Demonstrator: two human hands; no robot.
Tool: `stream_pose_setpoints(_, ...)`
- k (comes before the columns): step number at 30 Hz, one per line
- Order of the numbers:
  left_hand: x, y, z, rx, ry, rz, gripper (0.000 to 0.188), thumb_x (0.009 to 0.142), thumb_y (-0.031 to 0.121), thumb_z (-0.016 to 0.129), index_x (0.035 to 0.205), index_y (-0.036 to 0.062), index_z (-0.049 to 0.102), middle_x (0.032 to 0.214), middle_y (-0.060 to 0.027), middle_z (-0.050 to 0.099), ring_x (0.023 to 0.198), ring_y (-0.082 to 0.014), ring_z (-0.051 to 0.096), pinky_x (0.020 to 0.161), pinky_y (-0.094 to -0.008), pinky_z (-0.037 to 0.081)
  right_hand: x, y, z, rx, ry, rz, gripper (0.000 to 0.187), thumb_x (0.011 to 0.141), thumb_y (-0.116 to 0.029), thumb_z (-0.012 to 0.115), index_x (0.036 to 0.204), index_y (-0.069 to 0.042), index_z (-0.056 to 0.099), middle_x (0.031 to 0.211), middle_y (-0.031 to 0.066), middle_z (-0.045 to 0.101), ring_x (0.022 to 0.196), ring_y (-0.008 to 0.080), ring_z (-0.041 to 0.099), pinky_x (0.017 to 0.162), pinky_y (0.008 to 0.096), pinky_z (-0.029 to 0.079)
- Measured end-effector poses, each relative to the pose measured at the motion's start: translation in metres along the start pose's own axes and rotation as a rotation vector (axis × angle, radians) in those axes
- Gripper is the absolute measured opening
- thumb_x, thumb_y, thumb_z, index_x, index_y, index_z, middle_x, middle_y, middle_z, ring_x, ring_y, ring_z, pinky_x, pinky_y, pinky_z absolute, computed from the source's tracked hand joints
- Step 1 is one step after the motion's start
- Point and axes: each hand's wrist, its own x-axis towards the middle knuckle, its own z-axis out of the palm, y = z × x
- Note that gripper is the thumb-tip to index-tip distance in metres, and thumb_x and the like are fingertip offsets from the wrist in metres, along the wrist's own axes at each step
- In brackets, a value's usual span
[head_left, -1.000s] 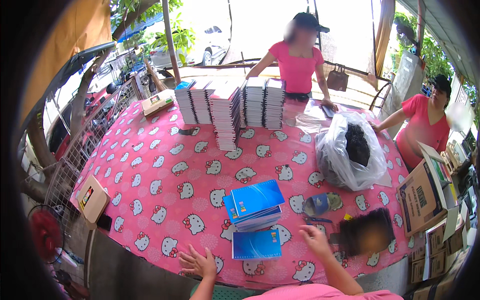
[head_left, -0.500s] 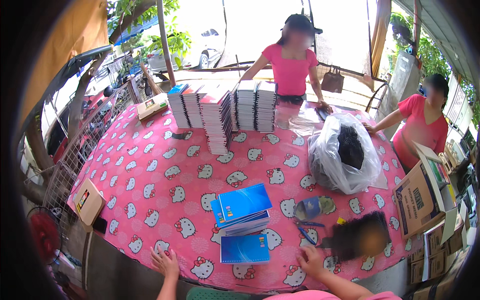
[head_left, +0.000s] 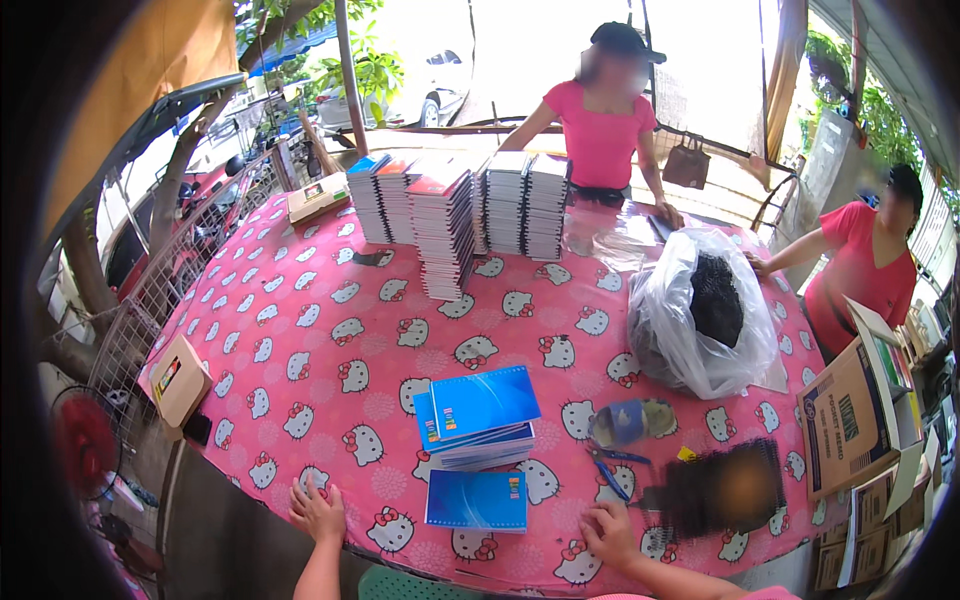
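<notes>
Left hand [head_left: 317, 512]: flat on the pink tablecloth [head_left: 330, 330], fingers spread, holding nothing.
Single blue notebook [head_left: 477, 499]: lies between both hands, just below the blue notebook stack [head_left: 476, 417].
Right hand [head_left: 608, 530]: resting open, empty, near the scissors [head_left: 607, 467].

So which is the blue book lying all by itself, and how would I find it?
Start at the round table with the pink cat-face tablecloth and look at its near edge, between the person's left hand and right hand. The single blue notebook lies flat there. Unlike the small blue stack just behind it, nothing lies on or under it.
</notes>
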Motion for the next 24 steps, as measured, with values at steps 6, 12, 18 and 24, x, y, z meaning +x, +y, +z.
stream_pose_setpoints(6, -0.001, -0.003, 0.002, -0.021, 0.016, 0.002, 0.063, 0.085, 0.044, 0.055, 0.138, 0.0133, 0.041, 0.145, -0.017, 0.033, 0.136, -0.0346, 0.027, 0.109, -0.0556, 0.017, 0.002, -0.005, -0.004, 0.031, -0.021, -0.015, 0.019, 0.075, -0.012, 0.071, 0.092, -0.004, 0.065, 0.098, 0.0129, 0.058, 0.094, 0.0307, 0.054, 0.081, 0.0385, 0.044)
stream_pose_setpoints(12, 0.001, -0.004, 0.007, -0.018, 0.032, 0.012, 0.063, 0.085, 0.045, 0.055, 0.138, 0.0136, 0.041, 0.145, -0.0171, 0.034, 0.136, -0.0342, 0.028, 0.109, -0.0557, 0.017, 0.003, -0.007, -0.004, 0.044, -0.025, 0.012, 0.019, 0.075, -0.01, 0.07, 0.093, -0.004, 0.064, 0.1, 0.0138, 0.058, 0.094, 0.0321, 0.054, 0.082, 0.0404, 0.045)
stream_pose_setpoints(18, 0.0, 0.005, -0.007, -0.012, -0.011, -0.031, 0.064, 0.084, 0.046, 0.055, 0.138, 0.0143, 0.042, 0.145, -0.0166, 0.034, 0.136, -0.0331, 0.028, 0.108, -0.0545, 0.019, 0.004, -0.005, 0.001, 0.028, -0.029, 0.004, 0.02, 0.076, -0.01, 0.069, 0.094, -0.004, 0.064, 0.1, 0.0143, 0.058, 0.096, 0.0327, 0.054, 0.082, 0.0414, 0.044)
stream_pose_setpoints(24, 0.003, -0.001, 0.004, 0.001, 0.041, 0.017, 0.064, 0.084, 0.048, 0.054, 0.137, 0.0147, 0.043, 0.145, -0.0169, 0.034, 0.135, -0.0334, 0.029, 0.106, -0.0566, 0.021, 0.003, -0.005, 0.002, 0.025, -0.016, 0.019, 0.019, 0.076, -0.008, 0.069, 0.093, -0.003, 0.063, 0.101, 0.0152, 0.056, 0.096, 0.032, 0.053, 0.083, 0.0397, 0.044)
